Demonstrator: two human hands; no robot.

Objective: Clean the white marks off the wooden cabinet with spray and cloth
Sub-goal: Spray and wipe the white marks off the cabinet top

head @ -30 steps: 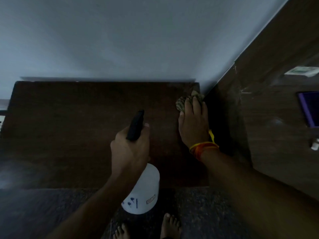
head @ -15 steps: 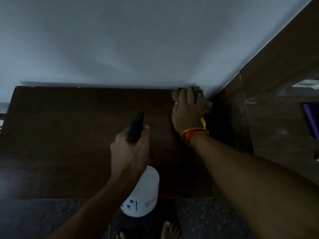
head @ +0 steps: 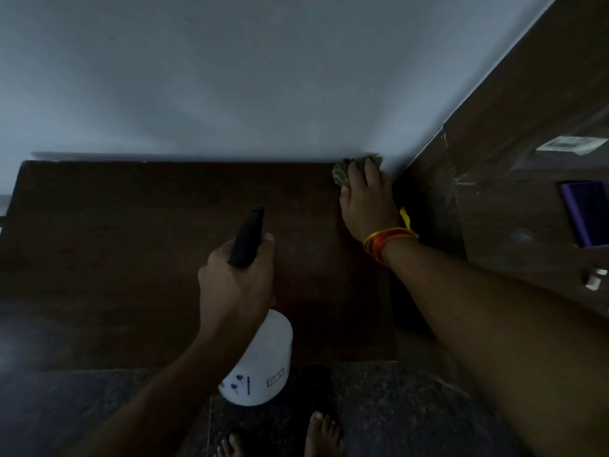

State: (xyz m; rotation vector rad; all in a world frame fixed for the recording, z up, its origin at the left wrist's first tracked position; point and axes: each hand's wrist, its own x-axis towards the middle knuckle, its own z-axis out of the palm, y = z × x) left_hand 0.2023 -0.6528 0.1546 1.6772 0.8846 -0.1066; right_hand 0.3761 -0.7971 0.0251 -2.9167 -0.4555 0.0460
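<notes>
The dark wooden cabinet top point(head: 138, 245) fills the middle of the head view, set against a pale wall. My right hand point(head: 367, 201) presses a mottled green cloth point(head: 342, 171) flat onto the cabinet's far right corner, fingers straight over it. My left hand point(head: 235, 285) grips the neck of a white spray bottle point(head: 263, 361) with a black nozzle point(head: 247, 237), held above the cabinet's front edge. No white marks are plain on the dim top; pale smears show on the taller wooden unit point(head: 514, 206) at the right.
The taller unit carries a white packet point(head: 571, 145), a purple-edged dark object point(head: 583, 212) and a small white item point(head: 594, 278). A narrow dark gap runs between cabinet and unit. Dark speckled floor point(head: 395, 407) and my bare feet point(head: 321, 433) lie below.
My right hand slid the cloth away from me along the right edge to the cabinet's back corner by the wall. The left hand kept the spray bottle still.
</notes>
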